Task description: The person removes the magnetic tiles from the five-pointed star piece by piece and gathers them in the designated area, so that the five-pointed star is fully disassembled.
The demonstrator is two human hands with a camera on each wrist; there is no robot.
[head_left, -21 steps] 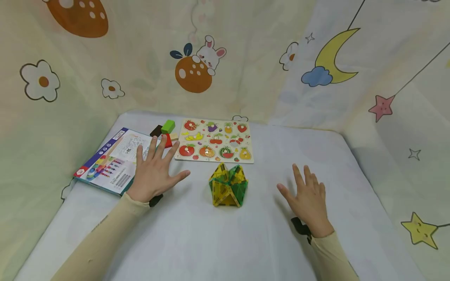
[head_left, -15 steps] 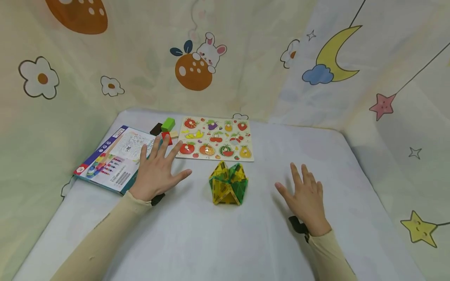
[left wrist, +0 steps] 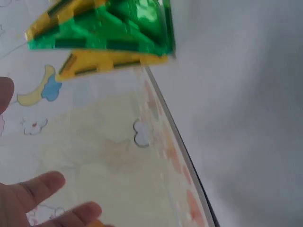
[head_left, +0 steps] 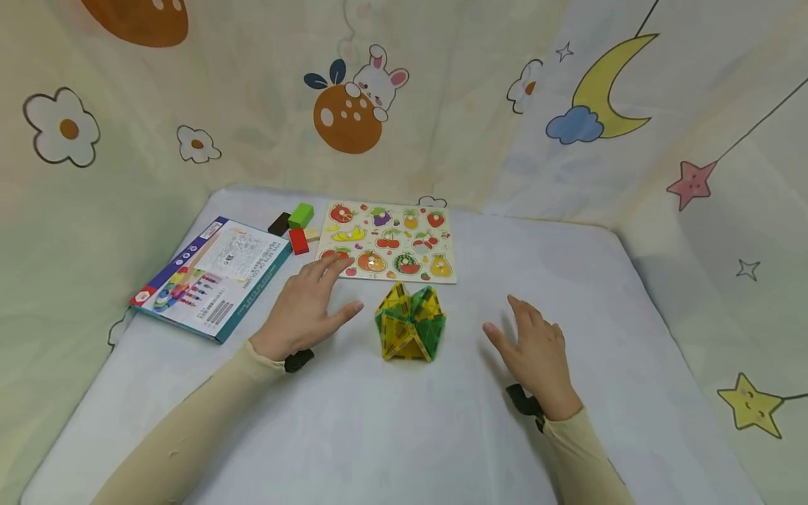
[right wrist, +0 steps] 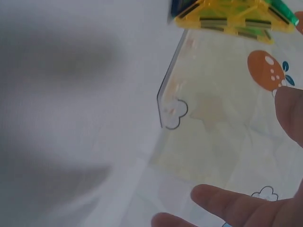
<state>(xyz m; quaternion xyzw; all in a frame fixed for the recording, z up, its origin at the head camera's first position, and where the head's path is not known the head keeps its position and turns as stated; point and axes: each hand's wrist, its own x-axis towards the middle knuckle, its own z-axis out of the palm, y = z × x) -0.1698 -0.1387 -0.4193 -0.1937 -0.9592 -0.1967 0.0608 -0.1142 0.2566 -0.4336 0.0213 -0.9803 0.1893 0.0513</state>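
Observation:
Between the two hands, a structure of translucent yellow and green magnetic tiles (head_left: 410, 326) stands on the white table. To its left, my left hand (head_left: 306, 308) hovers with fingers spread and thumb toward the tiles, apart from them. My right hand (head_left: 536, 351) is on the other side, fingers extended, holding nothing. The left wrist view shows the green and yellow tiles (left wrist: 104, 28) at the top, with fingertips (left wrist: 49, 184) at the lower left. In the right wrist view the tiles (right wrist: 232, 19) appear at the top, and fingertips (right wrist: 208, 194) lower down.
A fruit puzzle board (head_left: 429, 242) lies behind the tile structure. Left of it are small blocks: green (head_left: 301, 215), red (head_left: 299, 242), dark brown (head_left: 280, 224) and a pale one. A flat printed box (head_left: 214, 277) lies at the table's left. Patterned cloth surrounds the white table (head_left: 404, 435).
Both hands have moved inward toward the tile structure, the left to the right and the right to the left. The view has tilted slightly downward. The tiles stay in place on the table.

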